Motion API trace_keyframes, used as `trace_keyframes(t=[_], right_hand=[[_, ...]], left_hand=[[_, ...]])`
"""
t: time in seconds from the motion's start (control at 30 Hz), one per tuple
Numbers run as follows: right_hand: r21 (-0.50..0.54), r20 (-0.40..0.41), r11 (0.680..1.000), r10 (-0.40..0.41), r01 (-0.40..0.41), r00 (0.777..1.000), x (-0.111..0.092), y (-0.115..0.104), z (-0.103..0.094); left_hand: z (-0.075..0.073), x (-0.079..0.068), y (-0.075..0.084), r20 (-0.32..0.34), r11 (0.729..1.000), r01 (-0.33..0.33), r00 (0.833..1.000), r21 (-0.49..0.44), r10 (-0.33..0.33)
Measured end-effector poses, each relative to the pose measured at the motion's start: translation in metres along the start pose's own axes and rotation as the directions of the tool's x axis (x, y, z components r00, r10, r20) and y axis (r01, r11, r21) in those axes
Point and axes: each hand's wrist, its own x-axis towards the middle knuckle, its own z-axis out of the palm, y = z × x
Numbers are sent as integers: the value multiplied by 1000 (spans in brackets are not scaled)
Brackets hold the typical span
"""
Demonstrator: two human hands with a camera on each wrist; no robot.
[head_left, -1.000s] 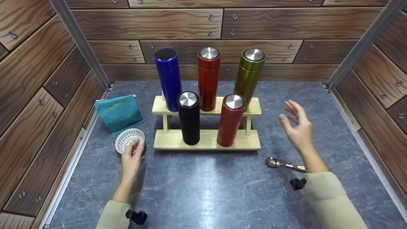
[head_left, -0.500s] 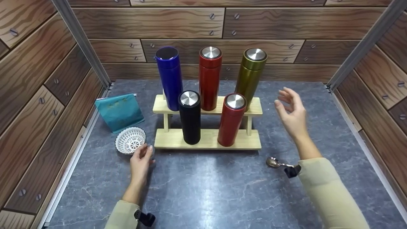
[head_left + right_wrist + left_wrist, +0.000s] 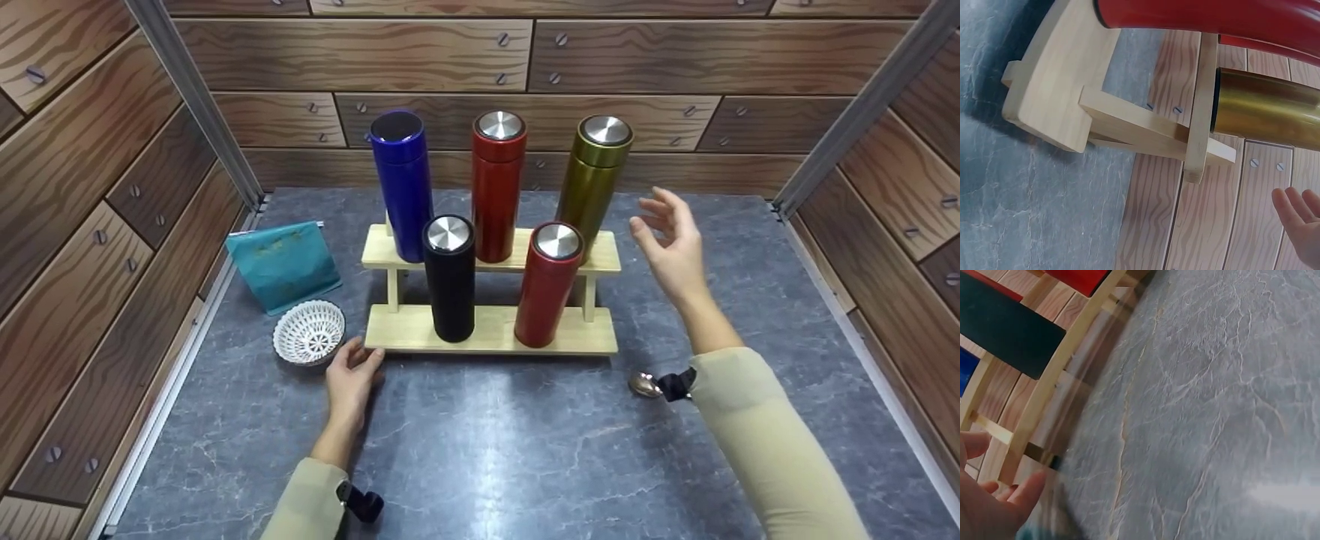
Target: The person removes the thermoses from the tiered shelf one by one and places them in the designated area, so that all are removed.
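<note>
A two-tier wooden rack [image 3: 491, 328] bears several thermos flasks. On its upper shelf stand a blue thermos [image 3: 405, 199], a red thermos [image 3: 495, 195] and a gold thermos [image 3: 589, 187]. The lower shelf carries a black thermos [image 3: 450, 292] and another red thermos [image 3: 546, 296]. My left hand [image 3: 352, 382] is at the left end of the lower shelf, thumb and fingers spread apart near its front corner. In the left wrist view, those fingers [image 3: 1030, 492] appear right by the shelf's end. To the right of the gold thermos, my right hand [image 3: 675, 255] is raised with loosely bent fingers, holding nothing.
A white woven basket [image 3: 289, 341] sits just left of my left hand, and a teal pouch [image 3: 289, 266] stands behind it. The metal spoon [image 3: 645, 385] lies under my right wrist, partly hidden by the wrist camera. Wood-patterned walls enclose the grey tabletop [image 3: 480, 465].
My left hand has moved right, from over the white basket to the rack's left end. My right hand has moved forward and left, nearer the gold thermos.
</note>
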Motion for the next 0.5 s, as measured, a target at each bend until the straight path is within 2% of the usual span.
trace_keyframes(t=[0.23, 0.37, 0.5], right_hand=[[152, 27, 987, 49, -52, 998, 16, 15, 3], [151, 32, 987, 55, -59, 998, 24, 27, 6], [154, 41, 986, 58, -63, 997, 29, 26, 12]], left_hand=[[7, 6, -7, 9, 995, -40, 999, -86, 41], [10, 7, -7, 0, 983, -25, 1000, -180, 25], [12, 8, -11, -26, 964, -7, 1000, -266, 0]])
